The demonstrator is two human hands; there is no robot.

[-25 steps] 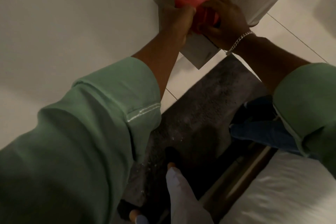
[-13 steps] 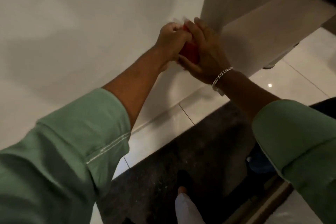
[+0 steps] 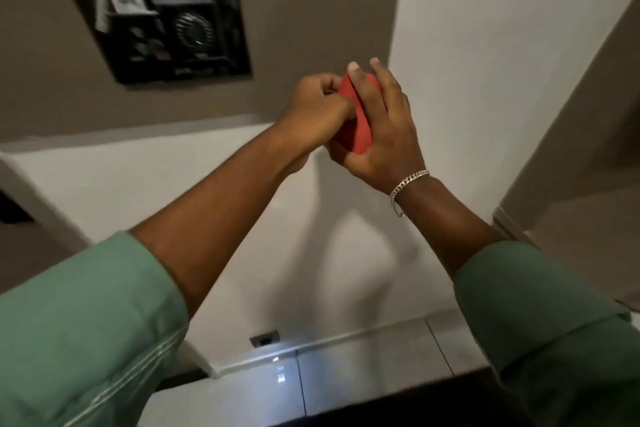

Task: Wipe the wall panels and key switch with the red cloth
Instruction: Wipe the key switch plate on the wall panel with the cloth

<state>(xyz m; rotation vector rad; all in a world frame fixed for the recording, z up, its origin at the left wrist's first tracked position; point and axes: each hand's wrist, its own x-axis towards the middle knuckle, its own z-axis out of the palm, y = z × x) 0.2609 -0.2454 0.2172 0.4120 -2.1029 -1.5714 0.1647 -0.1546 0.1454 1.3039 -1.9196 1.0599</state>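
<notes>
1. Here, at about ten o'clock in the view, a black rectangular wall-mounted control panel (image 3: 166, 31) sits recessed in a taupe-brown wall panel (image 3: 311, 3); a white tag and a round ribbed dial show on it, though motion blur hides finer detail.
2. Below that, from nine o'clock toward the centre, runs a white lower wall panel (image 3: 131, 184).
3. At seven o'clock, a loose sage-green sleeve (image 3: 76, 340) covers the left arm to the elbow, with the bare forearm reaching up toward the centre.
4. Just above centre, the left hand (image 3: 317, 111) is curled closed, its fingers pinching the edge of a small folded red cloth (image 3: 356, 118).
5. The cloth is held in the air between the two hands, in front of the seam where the taupe panel meets the white wall; whether it touches the wall cannot be told.
6. At one o'clock from centre, the right hand (image 3: 381, 121) cups the cloth from the right, fingers wrapped over it with two fingertips pointing up.
7. A silver chain bracelet (image 3: 405, 184) circles the right wrist.
8. At twelve to two o'clock stands a white upright wall panel (image 3: 502, 62).
9. At six o'clock, glossy pale floor tiles (image 3: 363, 357) reflect light.
</notes>
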